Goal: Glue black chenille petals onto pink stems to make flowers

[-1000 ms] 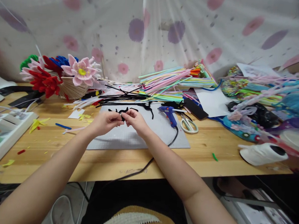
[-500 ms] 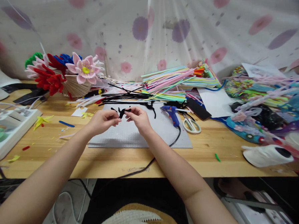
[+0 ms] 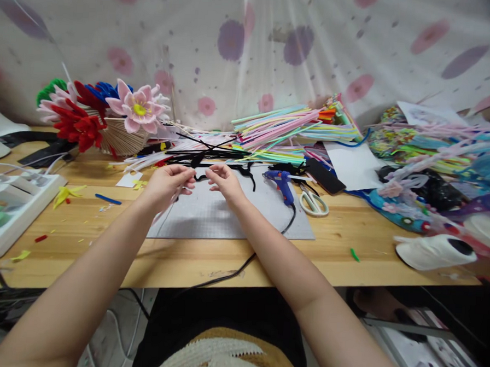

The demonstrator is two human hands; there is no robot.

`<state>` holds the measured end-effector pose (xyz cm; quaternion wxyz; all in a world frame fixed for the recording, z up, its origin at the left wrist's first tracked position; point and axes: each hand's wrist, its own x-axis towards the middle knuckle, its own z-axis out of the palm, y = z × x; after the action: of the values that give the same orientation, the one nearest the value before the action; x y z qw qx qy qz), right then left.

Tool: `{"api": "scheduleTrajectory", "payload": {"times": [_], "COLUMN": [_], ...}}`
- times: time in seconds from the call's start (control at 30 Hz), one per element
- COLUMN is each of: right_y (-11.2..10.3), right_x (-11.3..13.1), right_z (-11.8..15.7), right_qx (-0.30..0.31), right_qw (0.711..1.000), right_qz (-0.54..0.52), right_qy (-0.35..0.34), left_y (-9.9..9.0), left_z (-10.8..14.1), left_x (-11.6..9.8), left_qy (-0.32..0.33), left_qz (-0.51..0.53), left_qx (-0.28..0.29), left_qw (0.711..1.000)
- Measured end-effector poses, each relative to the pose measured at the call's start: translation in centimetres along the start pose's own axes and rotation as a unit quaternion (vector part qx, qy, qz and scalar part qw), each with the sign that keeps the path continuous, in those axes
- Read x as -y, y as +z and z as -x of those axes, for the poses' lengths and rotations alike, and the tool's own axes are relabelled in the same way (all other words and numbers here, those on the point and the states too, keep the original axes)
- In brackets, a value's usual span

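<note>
My left hand (image 3: 168,188) is above the grey mat (image 3: 210,217), its thumb and fingers pinched on a small black fuzzy chenille-stem piece (image 3: 197,159). A dark curved end of it shows between my hands. Just to the right, my right hand (image 3: 225,186) has bent fingers slightly apart, close to that end. A thin pale pink strip (image 3: 158,217) slants below my left hand; whether it is held I cannot tell. Black chenille stems (image 3: 213,155) lie behind my hands. A blue glue gun (image 3: 284,185) rests on the mat, with white-handled scissors (image 3: 314,202) beside it.
Chenille flowers (image 3: 137,109) stand at the back left, above a white power strip (image 3: 26,207). Coloured chenille stems (image 3: 281,125) are piled at the back. A phone (image 3: 325,175) and a white thread spool (image 3: 434,252) are to the right. The glue gun's cable (image 3: 244,264) crosses the table's front edge.
My hands have drawn slightly apart, and the black piece has turned more upright at my left fingertips. The pale strip now shows below my left hand. The view has shifted slightly.
</note>
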<state>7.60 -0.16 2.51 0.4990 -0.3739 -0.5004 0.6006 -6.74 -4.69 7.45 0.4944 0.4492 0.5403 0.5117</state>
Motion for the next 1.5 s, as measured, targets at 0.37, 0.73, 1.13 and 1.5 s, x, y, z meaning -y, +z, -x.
{"api": "scheduleTrajectory", "payload": {"times": [0.37, 0.73, 1.13, 1.5], "right_y": [4.7, 1.4, -7.2, -6.2], "right_x": [-4.9, -3.5, -1.9, -3.0], "right_z": [-1.9, -2.2, 0.2, 0.7], "right_qx": [0.116, 0.177, 0.081, 0.123], "right_qw": [0.840, 0.862, 0.990, 0.988], "right_qz": [0.514, 0.454, -0.029, -0.019], "right_qy": [-0.131, -0.141, 0.112, 0.091], "left_y": [-2.8, -3.1, 3.9, 4.1], "left_z": [-1.3, -0.8, -2.1, -0.7], "left_x": [1.8, 3.9, 7.0, 7.6], "left_qy": [-0.109, -0.101, -0.258, -0.211], "left_qz": [0.209, 0.261, 0.476, 0.363], "left_qx": [-0.130, -0.165, 0.017, 0.107], "left_qw": [0.963, 0.946, 0.841, 0.901]}}
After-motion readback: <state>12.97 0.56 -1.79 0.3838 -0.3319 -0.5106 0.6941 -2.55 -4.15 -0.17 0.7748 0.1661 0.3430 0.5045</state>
